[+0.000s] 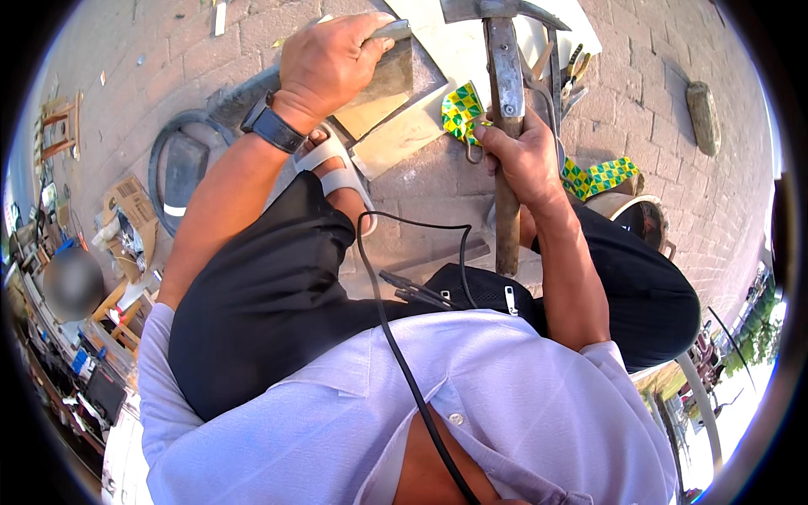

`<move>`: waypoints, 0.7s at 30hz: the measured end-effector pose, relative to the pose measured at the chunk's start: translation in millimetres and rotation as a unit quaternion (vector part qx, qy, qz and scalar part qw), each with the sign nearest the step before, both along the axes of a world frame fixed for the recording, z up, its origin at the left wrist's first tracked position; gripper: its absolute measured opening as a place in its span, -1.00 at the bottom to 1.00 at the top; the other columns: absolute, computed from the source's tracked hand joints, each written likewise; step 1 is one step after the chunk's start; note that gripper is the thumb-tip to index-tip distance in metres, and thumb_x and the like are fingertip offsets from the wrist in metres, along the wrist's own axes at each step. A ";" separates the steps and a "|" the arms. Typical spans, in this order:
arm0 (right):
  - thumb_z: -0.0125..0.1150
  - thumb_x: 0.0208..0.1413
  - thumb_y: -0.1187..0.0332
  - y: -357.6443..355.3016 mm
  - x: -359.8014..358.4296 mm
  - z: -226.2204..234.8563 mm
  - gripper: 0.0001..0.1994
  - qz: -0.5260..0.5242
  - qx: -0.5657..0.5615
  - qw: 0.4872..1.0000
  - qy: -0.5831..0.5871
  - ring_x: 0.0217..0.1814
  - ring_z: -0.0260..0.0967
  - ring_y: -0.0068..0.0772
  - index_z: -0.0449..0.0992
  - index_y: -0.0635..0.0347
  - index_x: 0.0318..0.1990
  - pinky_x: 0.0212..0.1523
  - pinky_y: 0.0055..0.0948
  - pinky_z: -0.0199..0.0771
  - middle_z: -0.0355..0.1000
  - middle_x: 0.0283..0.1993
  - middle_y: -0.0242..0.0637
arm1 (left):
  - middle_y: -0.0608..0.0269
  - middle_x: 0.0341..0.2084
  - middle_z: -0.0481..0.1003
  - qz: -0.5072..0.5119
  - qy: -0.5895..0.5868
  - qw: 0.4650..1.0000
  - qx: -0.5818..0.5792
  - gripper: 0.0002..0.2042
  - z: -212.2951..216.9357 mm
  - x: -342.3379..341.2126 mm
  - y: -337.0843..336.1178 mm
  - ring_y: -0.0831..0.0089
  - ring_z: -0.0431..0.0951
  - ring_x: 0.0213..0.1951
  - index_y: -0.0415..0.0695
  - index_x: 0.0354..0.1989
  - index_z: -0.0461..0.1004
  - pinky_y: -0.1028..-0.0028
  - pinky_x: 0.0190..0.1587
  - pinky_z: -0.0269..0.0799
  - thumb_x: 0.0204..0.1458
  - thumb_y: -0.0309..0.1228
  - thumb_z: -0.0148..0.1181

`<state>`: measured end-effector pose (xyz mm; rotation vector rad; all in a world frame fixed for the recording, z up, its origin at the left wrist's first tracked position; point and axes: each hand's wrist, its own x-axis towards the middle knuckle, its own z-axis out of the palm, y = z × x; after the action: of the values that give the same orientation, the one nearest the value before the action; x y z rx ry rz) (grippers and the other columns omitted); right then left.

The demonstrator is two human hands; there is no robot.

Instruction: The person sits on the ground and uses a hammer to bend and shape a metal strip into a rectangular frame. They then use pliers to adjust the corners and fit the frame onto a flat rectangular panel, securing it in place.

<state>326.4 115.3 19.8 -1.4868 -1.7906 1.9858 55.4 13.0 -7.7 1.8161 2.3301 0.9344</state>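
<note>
Your right hand (526,160) is wrapped around the wooden handle of the hammer (507,80), which sits right of centre with its metal head at the top edge of the view and the handle's butt toward you. Metal strapping covers the upper part of the handle. Your left hand (330,63) is closed on the upper edge of a grey flat piece (393,71), its thumb at that edge; the other fingers are partly hidden. The hammer is to the right of this piece and apart from it. Just below the grey piece you have a tan board (366,115), with a pale board (402,139) beside it and a white sheet (572,21) behind the hammer.

Near your right hand are 2 green-and-yellow checked pieces, a small piece (461,109) to its left and a longer strip (602,177) to its right, by a round pot (644,220). A black watch (273,124) is on your left wrist, and a white sandal (341,178) shows on the brick paving (631,93) below it. A black cable (379,295) runs down over your shirt (505,387).
</note>
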 end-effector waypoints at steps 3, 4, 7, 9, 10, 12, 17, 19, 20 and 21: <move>0.39 0.10 0.39 -3.6 -1.5 -0.9 -0.70 0.012 0.025 0.999 -0.030 -0.53 0.38 -0.60 0.49 0.35 -0.09 -0.52 -0.50 0.40 0.47 -0.46 -0.35 | 0.07 -0.40 0.61 -0.012 -0.002 1.000 0.003 -0.73 3.5 0.9 2.4 0.04 0.63 -0.34 -0.01 -0.06 0.67 0.24 -0.31 0.51 0.08 -0.24 0.39; 0.39 0.09 0.39 -3.6 -4.4 0.3 -0.70 0.041 0.023 0.997 -0.056 -0.53 0.37 -0.61 0.49 0.34 -0.08 -0.52 -0.50 0.40 0.47 -0.46 -0.36 | 0.07 -0.39 0.61 -0.011 -0.006 1.000 0.008 -0.73 2.1 -0.1 1.5 0.04 0.63 -0.34 -0.01 -0.07 0.67 0.24 -0.31 0.51 0.08 -0.24 0.39; 0.41 0.07 0.36 2.2 -5.9 -7.8 -0.66 0.053 0.056 0.995 -0.059 -0.50 0.37 -0.62 0.52 0.31 -0.03 -0.49 -0.48 0.41 0.47 -0.44 -0.36 | 0.06 -0.39 0.61 -0.006 -0.016 1.000 0.016 -0.74 -1.8 -2.5 0.6 0.05 0.63 -0.34 -0.01 -0.07 0.67 0.24 -0.32 0.51 0.08 -0.25 0.39; 0.42 0.05 0.34 4.2 -4.0 -1.7 -0.64 0.007 0.043 0.998 -0.039 -0.48 0.39 -0.61 0.53 0.32 -0.03 -0.47 -0.46 0.42 0.48 -0.43 -0.35 | 0.06 -0.40 0.61 0.000 -0.022 1.000 0.007 -0.74 -0.2 1.6 1.3 0.04 0.62 -0.35 -0.02 -0.08 0.67 0.25 -0.33 0.51 0.07 -0.26 0.39; 0.42 0.05 0.34 4.6 -2.3 -4.4 -0.62 -0.002 0.026 0.999 -0.024 -0.43 0.44 -0.56 0.53 0.34 -0.02 -0.39 -0.42 0.48 0.52 -0.39 -0.28 | 0.06 -0.40 0.61 -0.004 -0.010 1.000 0.009 -0.74 0.0 1.9 0.7 0.04 0.62 -0.35 -0.02 -0.08 0.67 0.25 -0.33 0.51 0.07 -0.26 0.39; 0.41 0.05 0.35 2.8 0.8 -16.7 -0.64 0.072 0.083 0.992 -0.058 -0.41 0.47 -0.53 0.53 0.34 -0.03 -0.34 -0.40 0.51 0.55 -0.37 -0.25 | 0.05 -0.41 0.61 -0.012 0.016 1.000 0.016 -0.75 1.1 0.3 2.7 0.04 0.62 -0.36 -0.02 -0.08 0.67 0.25 -0.33 0.51 0.07 -0.27 0.39; 0.41 0.07 0.36 16.6 -2.2 -1.9 -0.66 0.060 0.050 0.994 -0.073 -0.47 0.44 -0.56 0.52 0.34 -0.05 -0.44 -0.44 0.48 0.52 -0.41 -0.30 | 0.05 -0.42 0.61 -0.002 -0.005 1.000 0.007 -0.76 1.7 -2.1 2.3 0.03 0.63 -0.35 -0.02 -0.10 0.67 0.24 -0.33 0.51 0.07 -0.27 0.39; 0.39 0.08 0.37 13.5 -4.4 -3.2 -0.66 0.055 0.042 0.996 -0.057 -0.50 0.41 -0.58 0.51 0.35 -0.04 -0.48 -0.47 0.44 0.50 -0.43 -0.32 | 0.06 -0.42 0.61 0.000 -0.003 1.000 0.006 -0.76 1.6 1.6 0.9 0.03 0.62 -0.36 -0.02 -0.11 0.67 0.24 -0.34 0.51 0.06 -0.27 0.39; 0.39 0.08 0.38 10.9 -6.3 -3.4 -0.67 0.053 0.038 0.997 -0.048 -0.52 0.40 -0.59 0.51 0.35 -0.04 -0.50 -0.48 0.43 0.48 -0.44 -0.33 | 0.06 -0.42 0.60 0.004 -0.003 1.000 0.004 -0.76 1.0 3.9 -0.5 0.03 0.62 -0.36 -0.02 -0.11 0.67 0.24 -0.34 0.51 0.06 -0.27 0.39; 0.37 0.09 0.41 9.8 -10.3 5.4 -0.68 0.099 0.033 0.991 -0.088 -0.52 0.39 -0.58 0.50 0.37 -0.05 -0.50 -0.47 0.42 0.47 -0.46 -0.33 | 0.06 -0.42 0.60 0.007 0.001 1.000 0.003 -0.76 0.6 3.5 0.0 0.03 0.62 -0.37 -0.02 -0.12 0.67 0.24 -0.34 0.51 0.06 -0.27 0.40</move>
<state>316.1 125.2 25.3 -1.5625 -2.1309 1.9081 58.9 13.1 -7.1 1.8059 2.3460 0.9431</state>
